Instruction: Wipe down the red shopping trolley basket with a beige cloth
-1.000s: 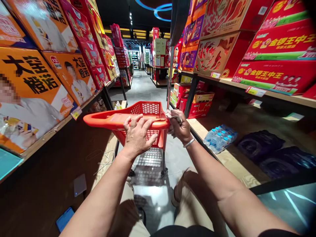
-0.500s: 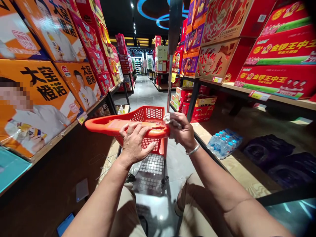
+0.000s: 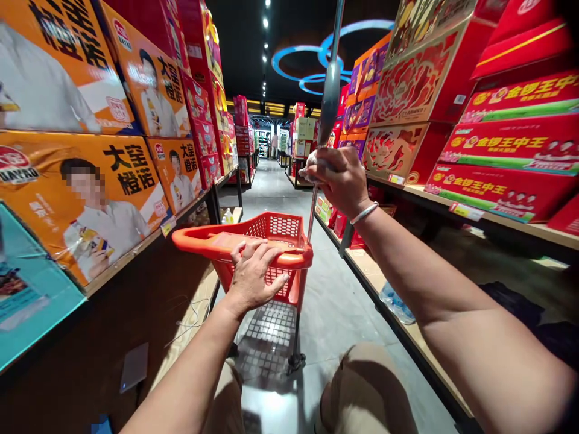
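Observation:
A red plastic shopping cart [image 3: 298,259] stands in the aisle just in front of me. My left hand [image 3: 256,268] rests on its handle rim, fingers apart and lying over the edge, thumb stretched out to the right. From the cart's right corner rises a thin metal pole [image 3: 312,217] with a thicker dark grey section [image 3: 332,90] higher up. My right hand [image 3: 341,178], wearing a silver bracelet, is closed on a whitish cloth [image 3: 311,164] against this pole, just below the dark section. Most of the cloth is hidden by the fingers.
Shelves of orange drink cartons [image 3: 81,199] line the left, with red gift boxes [image 3: 488,193] on the right. Shrink-wrapped bottles [image 3: 397,303] lie on the low right shelf. A pale flat device [image 3: 134,366] is at lower left. A distant person [image 3: 274,144] stands down the aisle.
My right hand has moved up the pole with the cloth, from the cart's rim to just under the dark section. My left hand stays on the handle. The view has tilted upward.

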The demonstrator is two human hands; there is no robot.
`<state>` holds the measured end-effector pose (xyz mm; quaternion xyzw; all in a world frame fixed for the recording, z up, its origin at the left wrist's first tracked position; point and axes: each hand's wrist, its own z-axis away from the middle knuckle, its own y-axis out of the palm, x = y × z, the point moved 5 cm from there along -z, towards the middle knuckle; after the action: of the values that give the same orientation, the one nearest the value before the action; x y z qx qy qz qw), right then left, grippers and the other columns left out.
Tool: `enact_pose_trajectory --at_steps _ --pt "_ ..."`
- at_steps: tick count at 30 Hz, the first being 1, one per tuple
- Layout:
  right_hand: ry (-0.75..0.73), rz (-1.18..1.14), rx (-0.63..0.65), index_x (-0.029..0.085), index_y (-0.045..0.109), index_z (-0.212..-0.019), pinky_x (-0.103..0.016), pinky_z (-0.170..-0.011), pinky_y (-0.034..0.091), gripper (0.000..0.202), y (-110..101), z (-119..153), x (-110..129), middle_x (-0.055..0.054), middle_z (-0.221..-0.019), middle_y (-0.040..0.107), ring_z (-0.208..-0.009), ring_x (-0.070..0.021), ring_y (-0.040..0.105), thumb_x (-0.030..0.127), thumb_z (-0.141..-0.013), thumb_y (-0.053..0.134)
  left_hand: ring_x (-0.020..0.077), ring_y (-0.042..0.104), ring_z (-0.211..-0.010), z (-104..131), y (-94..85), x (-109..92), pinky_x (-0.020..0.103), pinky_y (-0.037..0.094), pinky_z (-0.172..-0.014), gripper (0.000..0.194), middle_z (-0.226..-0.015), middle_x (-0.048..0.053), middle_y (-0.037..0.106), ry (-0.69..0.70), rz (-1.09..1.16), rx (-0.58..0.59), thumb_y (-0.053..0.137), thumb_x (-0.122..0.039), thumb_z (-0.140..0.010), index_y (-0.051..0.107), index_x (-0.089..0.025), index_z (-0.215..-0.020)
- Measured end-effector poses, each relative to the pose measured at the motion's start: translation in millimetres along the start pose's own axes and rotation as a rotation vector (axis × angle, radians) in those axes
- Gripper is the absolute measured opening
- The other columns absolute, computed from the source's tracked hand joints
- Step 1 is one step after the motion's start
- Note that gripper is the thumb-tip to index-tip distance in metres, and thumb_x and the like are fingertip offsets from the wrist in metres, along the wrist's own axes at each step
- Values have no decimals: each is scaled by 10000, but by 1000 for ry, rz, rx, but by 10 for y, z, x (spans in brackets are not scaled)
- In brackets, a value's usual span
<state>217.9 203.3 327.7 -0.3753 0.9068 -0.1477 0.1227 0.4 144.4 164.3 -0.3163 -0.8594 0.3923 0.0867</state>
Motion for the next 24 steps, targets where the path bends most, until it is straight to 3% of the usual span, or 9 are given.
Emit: enact_pose_trajectory --at_steps 2,4,7,9,11,15,19,24 --pt "-11 16 -58 291 733 -1011 -475 -1002 513 137 6 -23 35 -37 -1175 677 -1192 -260 545 378 -942 653 317 499 -1296 15 -7 13 553 211 -1127 412 -1230 54 681 1 7 -6 654 -470 -826 616 -281 -1190" --pt "-82 71 -71 286 738 -979 -466 -999 513 115 76 138 139 -35 -1168 698 -1142 -241 578 353 -941 654 315 498 -1304 33 -26 30 555 214 -1132 405 -1244 54 679 -3 12 -6 647 -452 -832 611 -285 -1200" --pt "-312 164 26 302 742 -960 -442 -940 531 92 225 484 322 -6 -1155 726 -1053 -215 628 267 -933 662 323 496 -1311 51 -48 62 570 221 -1137 401 -1275 57 670 -24 18 14 652 -423 -824 613 -291 -1201" --pt "-379 200 81 305 750 -966 -402 -880 548 108 244 567 346 -4 -1154 730 -989 -197 645 249 -924 667 326 500 -1308 49 -55 73 574 233 -1138 409 -1278 57 668 -32 24 29 660 -403 -811 614 -289 -1202" --pt "-370 249 52 311 758 -965 -384 -843 544 109 145 448 316 -7 -1168 728 -962 -195 636 255 -917 677 328 503 -1308 38 -63 71 579 241 -1140 410 -1275 58 668 -42 26 29 658 -390 -806 616 -285 -1200" --pt "-272 312 -99 326 760 -959 -403 -874 507 102 -235 -53 287 -8 -1156 732 -987 -212 598 277 -922 679 328 512 -1304 21 -76 43 591 244 -1143 400 -1257 53 674 -51 28 27 643 -357 -801 621 -283 -1194" --pt "-328 269 -105 345 753 -965 -418 -913 501 110 -540 -313 524 11 -1100 737 -992 -212 608 284 -921 672 326 515 -1305 30 -94 49 597 235 -1150 394 -1266 54 674 -67 23 22 635 -315 -785 629 -282 -1178" --pt "-253 144 -327 326 735 -1044 -498 -1041 469 138 -971 -654 780 -19 -1207 685 -1106 -236 616 329 -926 663 321 522 -1295 36 -105 58 596 233 -1149 378 -1263 52 680 -63 19 7 633 -293 -784 638 -282 -1161"
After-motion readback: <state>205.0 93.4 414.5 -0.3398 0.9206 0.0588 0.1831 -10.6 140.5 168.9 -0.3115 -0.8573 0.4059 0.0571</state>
